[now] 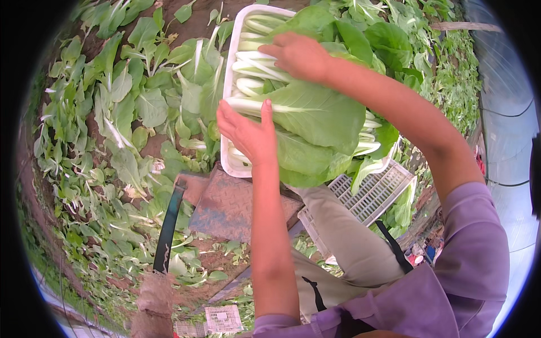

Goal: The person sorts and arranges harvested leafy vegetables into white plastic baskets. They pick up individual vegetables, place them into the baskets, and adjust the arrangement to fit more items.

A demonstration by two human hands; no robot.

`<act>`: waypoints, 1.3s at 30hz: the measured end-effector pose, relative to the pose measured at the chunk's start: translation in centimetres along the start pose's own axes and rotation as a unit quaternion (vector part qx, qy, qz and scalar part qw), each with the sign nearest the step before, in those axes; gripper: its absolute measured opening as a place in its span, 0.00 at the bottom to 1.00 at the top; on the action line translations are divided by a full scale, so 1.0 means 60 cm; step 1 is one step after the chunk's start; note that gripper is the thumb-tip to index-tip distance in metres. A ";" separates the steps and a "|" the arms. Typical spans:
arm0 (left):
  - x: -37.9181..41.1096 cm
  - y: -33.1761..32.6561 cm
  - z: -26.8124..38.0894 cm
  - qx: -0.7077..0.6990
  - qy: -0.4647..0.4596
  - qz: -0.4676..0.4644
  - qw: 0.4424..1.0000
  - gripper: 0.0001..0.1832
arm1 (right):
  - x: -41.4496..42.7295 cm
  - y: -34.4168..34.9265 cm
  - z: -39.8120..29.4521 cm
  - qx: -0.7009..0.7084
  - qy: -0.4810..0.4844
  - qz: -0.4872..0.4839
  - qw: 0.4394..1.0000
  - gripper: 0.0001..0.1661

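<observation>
A white plastic crate (228, 76) is packed with leafy greens like bok choy, their white stems (250, 86) lined up towards its left side. At the near left part of the crate, my left hand (249, 131) has its thumb over the stem of a large bok choy (312, 112) and its fingers around the stem's end. That plant's broad leaves spread to the right across the others. Farther up, my right hand (298, 55) lies over the stems and leaves with its fingers bent down. Whatever is beneath its palm is hidden.
Under the crate is a rusty metal tread plate (224, 207), with a dark bar handle (169, 230) to its left. A slatted crate (363, 194) sits beside my leg, and another (224, 319) stands behind. Cut greens (127, 97) cover the soil. Plastic sheeting (507, 126) borders the right.
</observation>
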State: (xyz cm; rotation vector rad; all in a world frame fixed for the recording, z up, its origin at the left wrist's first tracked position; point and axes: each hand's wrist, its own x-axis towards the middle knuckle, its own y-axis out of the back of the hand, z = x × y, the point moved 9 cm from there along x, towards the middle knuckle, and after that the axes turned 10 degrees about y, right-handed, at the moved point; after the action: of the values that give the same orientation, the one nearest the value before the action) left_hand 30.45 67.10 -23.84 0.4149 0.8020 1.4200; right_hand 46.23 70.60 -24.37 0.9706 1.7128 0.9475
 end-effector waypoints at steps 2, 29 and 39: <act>-0.008 -0.011 0.046 0.041 -0.156 -0.010 0.987 0.28 | -0.001 0.001 0.004 -0.022 0.013 0.026 0.999 0.21; -0.035 -0.165 0.025 0.239 -0.302 -0.119 0.915 0.37 | -0.016 -0.122 0.031 -0.021 -0.053 0.069 0.996 0.32; -0.016 -0.065 0.012 0.210 -0.317 -0.129 0.916 0.33 | -0.020 -0.091 0.024 -0.028 -0.033 0.014 0.999 0.34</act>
State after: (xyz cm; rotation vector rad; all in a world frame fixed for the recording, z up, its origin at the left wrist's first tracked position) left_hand 33.77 65.76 -25.82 1.0035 0.5870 0.7776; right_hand 46.85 67.60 -29.24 0.9801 1.6139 0.9663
